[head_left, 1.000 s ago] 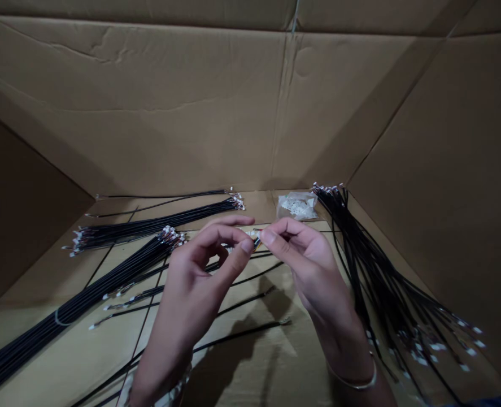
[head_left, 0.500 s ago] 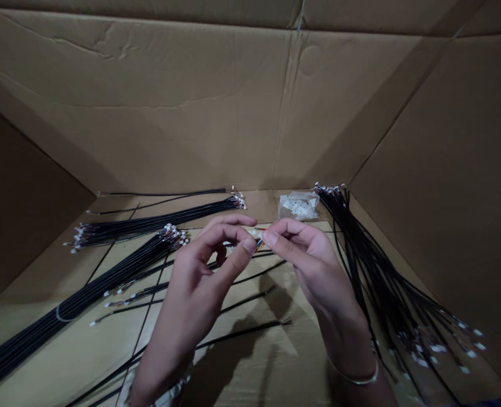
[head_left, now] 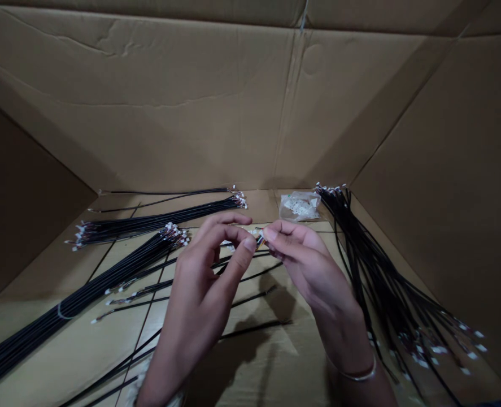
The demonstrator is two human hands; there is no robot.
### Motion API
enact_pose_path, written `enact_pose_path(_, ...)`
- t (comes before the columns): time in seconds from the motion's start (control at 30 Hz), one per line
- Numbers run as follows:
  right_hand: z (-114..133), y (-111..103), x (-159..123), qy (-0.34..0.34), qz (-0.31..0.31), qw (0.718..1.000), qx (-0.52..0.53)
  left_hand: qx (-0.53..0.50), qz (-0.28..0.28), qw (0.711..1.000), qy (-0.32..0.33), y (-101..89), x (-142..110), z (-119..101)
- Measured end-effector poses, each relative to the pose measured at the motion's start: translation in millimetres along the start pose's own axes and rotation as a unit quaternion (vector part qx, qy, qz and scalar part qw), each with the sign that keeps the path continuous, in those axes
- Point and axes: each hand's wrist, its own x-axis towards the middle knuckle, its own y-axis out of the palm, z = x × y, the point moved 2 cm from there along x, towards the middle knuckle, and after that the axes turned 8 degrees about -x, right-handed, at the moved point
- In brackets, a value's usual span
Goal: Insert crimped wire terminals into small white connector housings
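My left hand (head_left: 216,265) pinches the end of a black cable between thumb and index finger, its other fingers curled loosely. Thin coloured wires (head_left: 260,242) fan out from that end towards my right hand (head_left: 305,254). Between the right thumb and index finger sits a small white connector (head_left: 264,233), mostly covered by the fingertips. Wires and connector meet in the narrow gap between both hands; how deep the wires sit in it I cannot make out. Below the hands lie several single black cables (head_left: 256,328) with bare wire ends.
A clear plastic bag (head_left: 300,206) of small white connectors lies behind my right hand. To the right spreads a loose bundle of black cables (head_left: 369,271). On the left are a tied cable bundle (head_left: 93,294) and another bundle (head_left: 161,217). Cardboard walls (head_left: 182,107) enclose the surface.
The coloured wires between my fingertips show a little more plainly now. Both hands have shifted only slightly and keep their pinches.
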Motion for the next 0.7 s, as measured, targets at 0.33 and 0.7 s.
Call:
enact_pose_path(0.33, 0.3, 0.0, 0.4, -0.005, 0.001, 1.0, -0.016, -0.012, 0.004, 1.0, -0.013, -1.1, 2.6, 0.7)
enact_pose_path(0.7, 1.7, 0.1, 1.1, -0.003, 0.003, 1.0, -0.019, -0.039, -0.007, 0.999, -0.026, -0.5, 0.6, 1.4)
